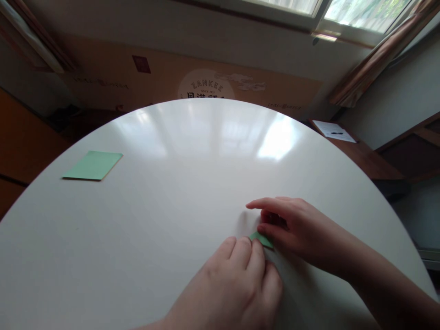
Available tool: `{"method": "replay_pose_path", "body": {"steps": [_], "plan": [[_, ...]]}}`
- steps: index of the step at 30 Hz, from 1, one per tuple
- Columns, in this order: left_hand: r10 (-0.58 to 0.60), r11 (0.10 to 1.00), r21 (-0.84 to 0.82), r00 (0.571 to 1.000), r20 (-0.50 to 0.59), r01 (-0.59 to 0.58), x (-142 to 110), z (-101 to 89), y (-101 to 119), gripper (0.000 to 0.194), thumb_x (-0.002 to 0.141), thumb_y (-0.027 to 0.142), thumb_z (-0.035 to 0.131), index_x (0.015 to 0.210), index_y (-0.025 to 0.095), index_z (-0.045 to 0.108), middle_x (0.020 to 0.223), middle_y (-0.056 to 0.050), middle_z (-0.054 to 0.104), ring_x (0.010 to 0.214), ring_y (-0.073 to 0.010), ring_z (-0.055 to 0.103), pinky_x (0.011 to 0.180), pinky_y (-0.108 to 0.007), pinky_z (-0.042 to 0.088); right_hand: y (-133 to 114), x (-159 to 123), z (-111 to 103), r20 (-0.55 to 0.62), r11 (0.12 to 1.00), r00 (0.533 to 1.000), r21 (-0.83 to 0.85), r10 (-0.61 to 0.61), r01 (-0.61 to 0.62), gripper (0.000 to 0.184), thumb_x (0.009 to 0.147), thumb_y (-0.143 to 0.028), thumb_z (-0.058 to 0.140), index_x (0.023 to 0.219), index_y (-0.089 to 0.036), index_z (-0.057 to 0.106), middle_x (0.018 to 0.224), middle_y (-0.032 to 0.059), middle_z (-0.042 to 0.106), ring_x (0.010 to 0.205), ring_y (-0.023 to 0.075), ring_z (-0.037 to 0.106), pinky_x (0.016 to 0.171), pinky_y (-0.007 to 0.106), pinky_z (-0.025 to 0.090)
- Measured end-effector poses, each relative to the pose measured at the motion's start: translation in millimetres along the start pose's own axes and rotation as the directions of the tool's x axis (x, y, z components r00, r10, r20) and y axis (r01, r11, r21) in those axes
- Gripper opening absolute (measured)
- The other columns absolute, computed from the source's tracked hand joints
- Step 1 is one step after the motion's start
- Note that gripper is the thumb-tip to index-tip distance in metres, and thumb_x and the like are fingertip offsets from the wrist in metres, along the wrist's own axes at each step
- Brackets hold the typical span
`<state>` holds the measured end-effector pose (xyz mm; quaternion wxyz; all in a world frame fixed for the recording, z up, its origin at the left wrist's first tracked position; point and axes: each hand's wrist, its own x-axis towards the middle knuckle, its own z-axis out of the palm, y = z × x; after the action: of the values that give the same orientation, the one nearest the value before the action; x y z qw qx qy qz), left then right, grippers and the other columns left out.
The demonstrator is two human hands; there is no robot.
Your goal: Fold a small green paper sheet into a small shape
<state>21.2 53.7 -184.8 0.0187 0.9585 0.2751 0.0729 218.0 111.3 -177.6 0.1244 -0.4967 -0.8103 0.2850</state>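
Quietly, a square light-green paper pad with a brown lower edge (92, 167) lies flat to the far left of both hands, well apart from them, on a glossy white round table (165, 220). Beyond the grip, a tan wall panel lettered "ZANKEE" (165, 68) stands past the table's far rim. Nearest the viewer, a bare left hand (233, 286) rests knuckles up, its fingers drawn together and their tips at a small piece of light-green paper (263, 240); whether they pinch it or only press it cannot be told. That small piece lies on the tabletop between the hands, partly covered by both. At its right, a bare right hand (292, 224) sets its thumb on the paper, index finger stretched out wide of the thumb. Farther right, beyond the grip, a white paper sheet (328, 129) bears a black pen (337, 133).
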Motion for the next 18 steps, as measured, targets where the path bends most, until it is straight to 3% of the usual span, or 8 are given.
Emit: {"method": "replay_pose_path", "body": {"steps": [6, 18], "plan": [[0.022, 0.996, 0.091, 1.0, 0.016, -0.023, -3.1, -1.9, 1.0, 0.04, 0.094, 0.042, 0.05, 0.12, 0.016, 0.064, 0.127, -0.015, 0.065, 0.103, -0.0336, 0.062, 0.078, -0.043, 0.049, 0.8, 0.1, -0.3, -0.007, 1.0, 1.0, 0.012, -0.017, 0.017, 0.04, 0.086, -0.014, 0.063, 0.122, -0.032, 0.065, 0.099, -0.001, 0.072, 0.09, 0.0173, 0.067, 0.08, 0.028, 0.05], [0.042, 0.995, 0.093, 0.998, 0.036, -0.045, -2.6, -12.0, -0.2, 0.045, 0.093, 0.049, 0.054, 0.128, 0.02, 0.062, 0.139, -0.013, 0.058, 0.114, -0.0337, 0.057, 0.087, -0.046, 0.048, -1.3, 0.6, -2.8, 0.012, 0.998, 1.0, 0.064, -0.029, 0.028, 0.041, 0.085, -0.011, 0.061, 0.121, -0.029, 0.066, 0.094, 0.0001, 0.072, 0.087, 0.0175, 0.066, 0.075, 0.027, 0.05]]}}
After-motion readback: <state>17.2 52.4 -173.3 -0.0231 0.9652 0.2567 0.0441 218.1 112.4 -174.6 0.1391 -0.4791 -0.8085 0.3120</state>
